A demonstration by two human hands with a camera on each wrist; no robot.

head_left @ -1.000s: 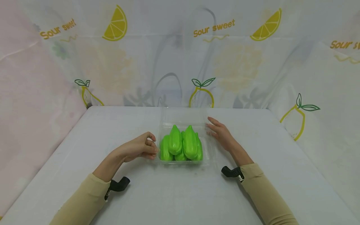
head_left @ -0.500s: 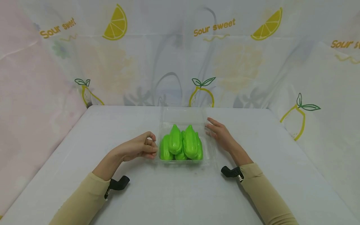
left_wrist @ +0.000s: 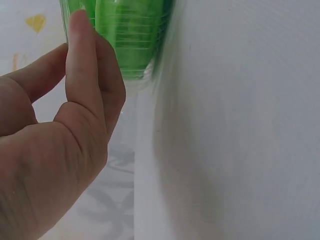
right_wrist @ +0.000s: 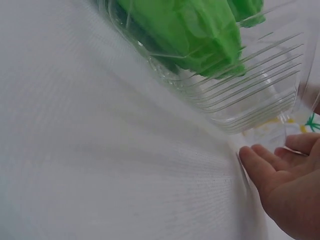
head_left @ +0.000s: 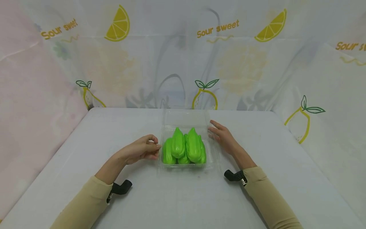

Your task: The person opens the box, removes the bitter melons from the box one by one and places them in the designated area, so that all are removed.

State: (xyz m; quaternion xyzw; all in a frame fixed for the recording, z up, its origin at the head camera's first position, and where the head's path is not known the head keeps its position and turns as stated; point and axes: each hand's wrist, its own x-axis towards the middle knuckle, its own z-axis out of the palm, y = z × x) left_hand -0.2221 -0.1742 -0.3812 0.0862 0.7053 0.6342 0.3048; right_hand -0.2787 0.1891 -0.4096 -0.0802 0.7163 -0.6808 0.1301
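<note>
A clear plastic hinged box stands on the white table with its lid raised at the back. Several glossy bright green vegetables, long with pointed ends, lie in it, two on top of the others. At the box's left side, the left hand pinches the rim between thumb and curled index finger. In the left wrist view the thumb overlaps the box's wall, hiding the index fingertip. Beside the back right corner, near the hinge, the right hand has its fingers loosely extended, fingertips right at the lid's edge.
Behind the table hangs a pale cloth printed with lemons and "Sour sweet" lettering. Each wrist carries a black camera mount, the left one and the right one near the tabletop. Beige sleeves cover both forearms.
The left thumb has slid slightly up along the box's side, toward the index finger. The right hand has shifted very slightly left. The box and the vegetables stay in place.
</note>
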